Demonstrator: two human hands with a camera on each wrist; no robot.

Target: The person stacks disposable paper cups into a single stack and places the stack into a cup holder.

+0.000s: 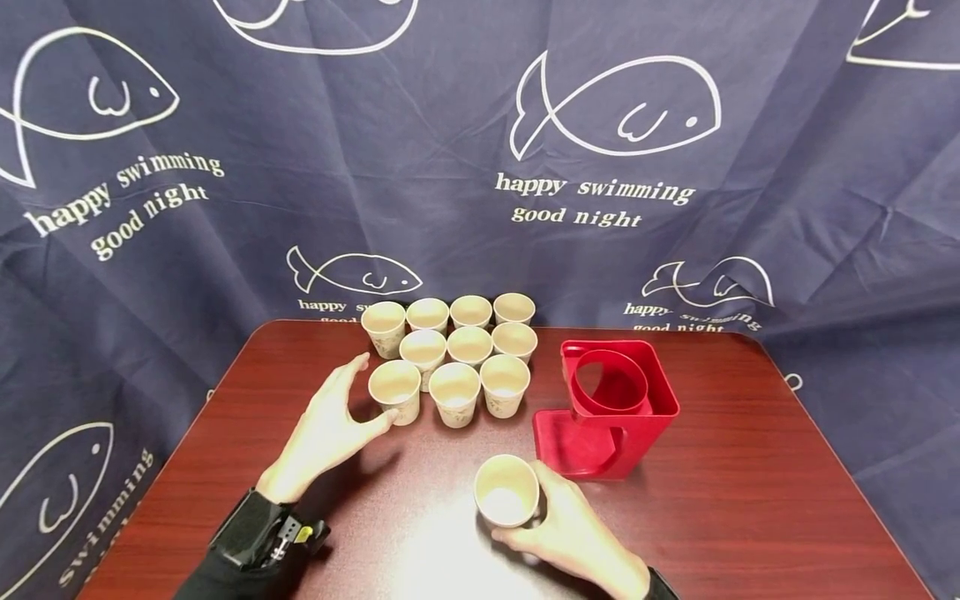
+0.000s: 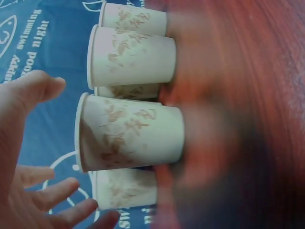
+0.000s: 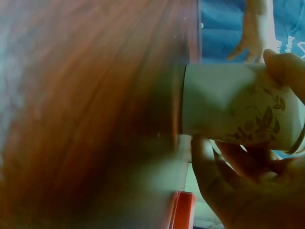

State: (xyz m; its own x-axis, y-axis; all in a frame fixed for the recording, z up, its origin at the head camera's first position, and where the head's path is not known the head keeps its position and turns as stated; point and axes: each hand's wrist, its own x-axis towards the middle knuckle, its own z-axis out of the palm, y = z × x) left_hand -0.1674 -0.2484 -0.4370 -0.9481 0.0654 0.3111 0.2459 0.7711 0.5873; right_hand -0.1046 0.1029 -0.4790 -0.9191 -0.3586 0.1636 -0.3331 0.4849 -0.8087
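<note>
My right hand (image 1: 570,525) holds a white paper cup (image 1: 507,492) near the table's front, its mouth facing up. In the right wrist view, thumb and fingers lie on opposite sides of this cup (image 3: 233,100), which has a brown leaf print. My left hand (image 1: 326,425) is at the front-left paper cup (image 1: 395,393) of a group, thumb and fingers spread to either side of it. The left wrist view shows a gap between those fingers and the nearest cup (image 2: 131,136). Several more paper cups (image 1: 455,396) stand upright, close together in rows.
A red plastic stand (image 1: 652,421) with a round ring opening and a flat base stands to the right of the cups. The brown wooden table (image 1: 750,483) ends at a dark blue curtain (image 1: 450,150) printed with fish and lettering.
</note>
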